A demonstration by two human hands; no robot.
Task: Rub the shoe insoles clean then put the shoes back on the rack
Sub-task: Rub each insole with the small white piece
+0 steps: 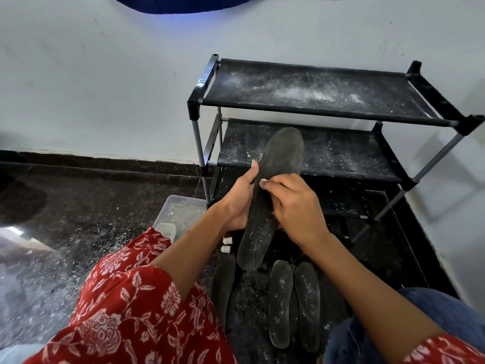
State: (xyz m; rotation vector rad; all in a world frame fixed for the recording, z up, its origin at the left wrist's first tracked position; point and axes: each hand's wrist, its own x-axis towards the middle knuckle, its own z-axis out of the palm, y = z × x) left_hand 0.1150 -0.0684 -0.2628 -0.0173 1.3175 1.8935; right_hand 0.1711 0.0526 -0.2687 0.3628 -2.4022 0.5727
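A dark grey insole [280, 164] speckled with white powder is held upright in front of the black shoe rack [328, 111]. My left hand [240, 203] grips its left edge from behind, thumb up along the side. My right hand [294, 206] lies on the insole's face with fingers curled, pinching a small white piece [263, 183] against it. Three more insoles lie on the floor below: one at the left [223, 282], two side by side [280, 303] [307, 303]. No shoes are in view.
The rack's fabric shelves are dusted with white powder. A clear plastic tub [178, 214] sits on the dark speckled floor left of the rack. Two small white caps [227, 244] lie near the insoles. My knees, in red floral cloth and blue denim, fill the foreground. A white wall stands behind.
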